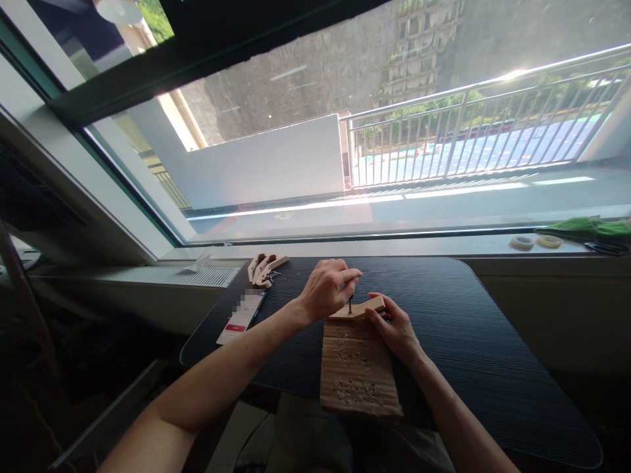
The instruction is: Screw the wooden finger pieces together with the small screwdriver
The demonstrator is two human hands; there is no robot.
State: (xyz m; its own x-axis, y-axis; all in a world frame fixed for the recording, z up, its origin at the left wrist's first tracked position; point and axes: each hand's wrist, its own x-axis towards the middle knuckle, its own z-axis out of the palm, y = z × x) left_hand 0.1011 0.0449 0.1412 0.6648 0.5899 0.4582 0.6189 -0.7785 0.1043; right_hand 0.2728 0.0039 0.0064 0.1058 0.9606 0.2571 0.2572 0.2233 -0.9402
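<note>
My left hand (329, 288) is closed around the top of what looks like a screwdriver (350, 304). Its thin dark shaft points down to the wooden piece, and the handle is hidden in my fingers. An angled, pale wooden piece (362, 309) lies across the far end of a corrugated cardboard pad (359, 368), which is full of small holes. Fingers and thumb of my right hand (397, 328) grip the piece's right end.
Several curved wooden parts (265, 269) lie at the table's far left, with small dark screws (274, 276) beside them. A phone (241, 318) lies closer in. On the sill behind the black table (473, 341) are tape rolls (522, 242) and a green item (586, 228).
</note>
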